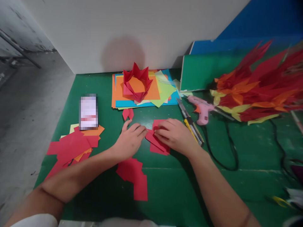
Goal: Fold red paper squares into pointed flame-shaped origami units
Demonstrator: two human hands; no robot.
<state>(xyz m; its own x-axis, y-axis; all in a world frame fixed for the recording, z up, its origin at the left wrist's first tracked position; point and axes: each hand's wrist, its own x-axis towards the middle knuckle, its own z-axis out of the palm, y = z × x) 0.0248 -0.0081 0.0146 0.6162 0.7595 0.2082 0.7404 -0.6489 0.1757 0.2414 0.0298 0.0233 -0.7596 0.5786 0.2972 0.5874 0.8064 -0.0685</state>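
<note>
In front of me on the green table, a folded piece of red paper [157, 142] lies slanted over several flat red sheets [158, 150]. My right hand [176, 135] has its fingers pressed together on the folded piece; its thumb is hidden. My left hand [130, 140] reaches the piece's left tip with its fingertips, its thumb held apart. Just beyond my left thumb lies a small folded red paper shape [128, 113]. Several loose red sheets [134, 176] lie nearer to me. A ring of folded red points [127, 89] sits on a stack of coloured paper [155, 88].
A phone [88, 112] rests by a pile of red and orange paper [73, 143] on the left. Right of my hands are a utility knife [190, 123], a pink glue gun [201, 108] with a black cord [220, 165], and a large red-orange paper flower form [255, 88]. A white panel [142, 25] stands behind.
</note>
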